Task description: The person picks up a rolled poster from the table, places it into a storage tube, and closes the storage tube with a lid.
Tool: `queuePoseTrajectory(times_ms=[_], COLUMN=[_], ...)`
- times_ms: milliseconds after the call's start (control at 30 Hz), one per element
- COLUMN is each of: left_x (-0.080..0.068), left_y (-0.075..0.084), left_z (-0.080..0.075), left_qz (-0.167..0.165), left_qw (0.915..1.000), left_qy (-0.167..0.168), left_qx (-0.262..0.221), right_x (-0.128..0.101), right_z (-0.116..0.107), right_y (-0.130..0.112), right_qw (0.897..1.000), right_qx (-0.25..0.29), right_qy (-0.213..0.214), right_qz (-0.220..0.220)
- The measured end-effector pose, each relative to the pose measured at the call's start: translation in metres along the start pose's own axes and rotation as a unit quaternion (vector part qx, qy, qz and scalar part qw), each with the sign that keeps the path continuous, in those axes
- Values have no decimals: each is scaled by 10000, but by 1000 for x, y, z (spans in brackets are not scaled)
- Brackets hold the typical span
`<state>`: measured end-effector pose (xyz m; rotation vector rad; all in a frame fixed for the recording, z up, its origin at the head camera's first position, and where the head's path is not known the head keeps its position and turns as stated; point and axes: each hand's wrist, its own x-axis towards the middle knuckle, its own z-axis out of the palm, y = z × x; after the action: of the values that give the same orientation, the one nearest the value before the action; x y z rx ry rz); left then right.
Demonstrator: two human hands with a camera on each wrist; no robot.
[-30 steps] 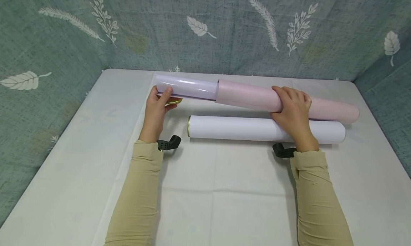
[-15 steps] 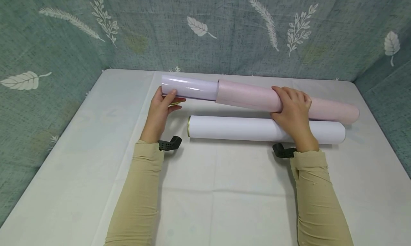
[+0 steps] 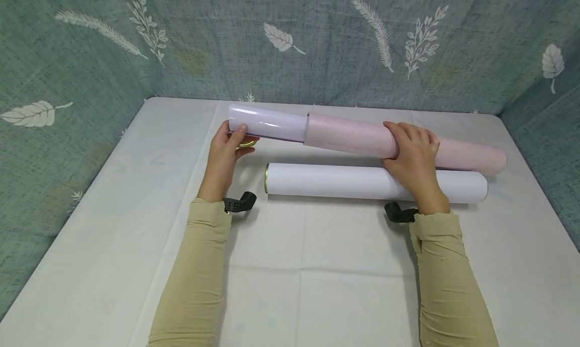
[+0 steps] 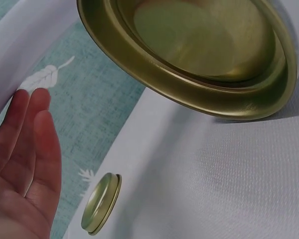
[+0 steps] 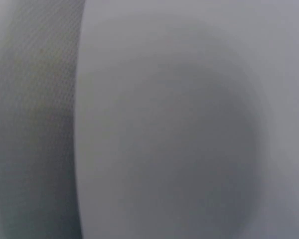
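My left hand (image 3: 221, 155) holds the left end of a glossy lavender roll (image 3: 272, 123), thumb on top and fingers beneath. The roll's other end sits inside the open mouth of a pink tube (image 3: 344, 134). Over the pink tube lies my right hand (image 3: 413, 158), gripping it around the middle. A white tube (image 3: 326, 181) with a gold rim rests on the table in front, partly covered by my right hand and wrist. In the left wrist view, the white tube's recessed gold end (image 4: 189, 94) looms large, and my fingertips (image 4: 47, 134) are at the lavender roll.
A small gold lid (image 4: 102, 204) lies on the white-covered table (image 3: 263, 296); the head view shows it partly behind my left fingers. Green leaf-print fabric (image 3: 317, 75) rises along the table's back and sides. Blurred pale surfaces fill the right wrist view.
My left hand has moved a little to the right, and the lavender roll has slid slightly further into the pink tube. My right hand and both tubes have stayed in place.
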<state>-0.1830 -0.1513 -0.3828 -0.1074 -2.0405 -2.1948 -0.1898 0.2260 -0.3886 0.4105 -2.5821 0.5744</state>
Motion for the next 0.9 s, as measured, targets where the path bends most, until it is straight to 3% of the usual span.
queuePoseTrajectory(times_ms=[167,400,667,900], left_x=[6,8,0,0], left_y=[-9,-5,9,10], left_z=[-2,-2,2,2], left_qz=[247,650,756,657], left_qw=[9990,9941,9941,9955], left_qy=[290,610,462,361], left_qx=[-212,-625,-628,-581], right_x=[-1,0,0,0], right_z=[0,0,1,0], right_y=[0,0,0,0], right_qw=[10000,10000,10000,10000], right_qx=[-6,-3,16,23], right_qy=[-5,-22,19,42], right_qz=[-8,15,-12,-34])
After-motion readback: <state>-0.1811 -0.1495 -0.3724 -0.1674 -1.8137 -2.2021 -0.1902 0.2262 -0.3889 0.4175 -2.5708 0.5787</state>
